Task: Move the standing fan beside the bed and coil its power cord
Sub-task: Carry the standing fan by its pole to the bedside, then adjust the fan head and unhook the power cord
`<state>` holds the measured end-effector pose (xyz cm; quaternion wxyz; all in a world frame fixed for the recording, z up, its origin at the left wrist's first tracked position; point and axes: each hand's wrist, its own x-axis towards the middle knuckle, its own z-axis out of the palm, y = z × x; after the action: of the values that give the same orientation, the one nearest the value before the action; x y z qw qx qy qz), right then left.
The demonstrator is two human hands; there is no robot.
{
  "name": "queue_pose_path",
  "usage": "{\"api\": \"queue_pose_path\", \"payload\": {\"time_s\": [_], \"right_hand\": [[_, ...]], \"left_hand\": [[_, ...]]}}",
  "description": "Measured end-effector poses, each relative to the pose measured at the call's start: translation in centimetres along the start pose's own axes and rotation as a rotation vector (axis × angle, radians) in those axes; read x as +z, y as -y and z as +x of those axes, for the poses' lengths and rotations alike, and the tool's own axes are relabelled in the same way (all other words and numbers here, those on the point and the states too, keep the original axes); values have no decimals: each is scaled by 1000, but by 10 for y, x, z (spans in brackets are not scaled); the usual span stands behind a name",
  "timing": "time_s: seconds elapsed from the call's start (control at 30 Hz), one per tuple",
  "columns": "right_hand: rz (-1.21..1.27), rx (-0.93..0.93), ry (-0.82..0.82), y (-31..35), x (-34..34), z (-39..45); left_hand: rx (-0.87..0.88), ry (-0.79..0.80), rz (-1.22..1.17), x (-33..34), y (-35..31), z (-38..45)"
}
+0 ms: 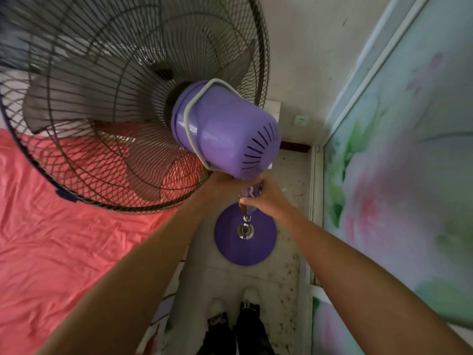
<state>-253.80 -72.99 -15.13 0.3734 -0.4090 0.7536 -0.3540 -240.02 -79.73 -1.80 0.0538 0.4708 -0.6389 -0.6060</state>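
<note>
The standing fan (225,129) has a purple motor housing, a dark wire cage with grey blades, and a round purple base (225,242) on the floor between the bed and a wardrobe. A white power cord (190,116) is looped over the motor housing. My left hand (220,181) grips the fan's neck just under the housing, partly hidden by it. My right hand (268,198) holds the same neck and upper pole from the right side.
The bed with a coral-red sheet (64,239) fills the left side, under the fan cage. A wardrobe door with a flower print (396,162) stands at the right. A wall socket (300,120) sits low on the far wall. My feet (235,319) stand on the narrow speckled floor strip.
</note>
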Motion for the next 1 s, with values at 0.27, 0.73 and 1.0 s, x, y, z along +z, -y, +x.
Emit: {"api": "queue_pose_path", "payload": {"time_s": [0.27,0.73,1.0], "right_hand": [[20,13,-48,-5,13,-9],[-73,-83,-133,-14,17,-2],[136,-156,-31,45,-19,-40]], "left_hand": [[363,163,-220,-19,27,-9],[357,96,21,-11,10,-35],[670,-292,623,-67,-48,-116]]}}
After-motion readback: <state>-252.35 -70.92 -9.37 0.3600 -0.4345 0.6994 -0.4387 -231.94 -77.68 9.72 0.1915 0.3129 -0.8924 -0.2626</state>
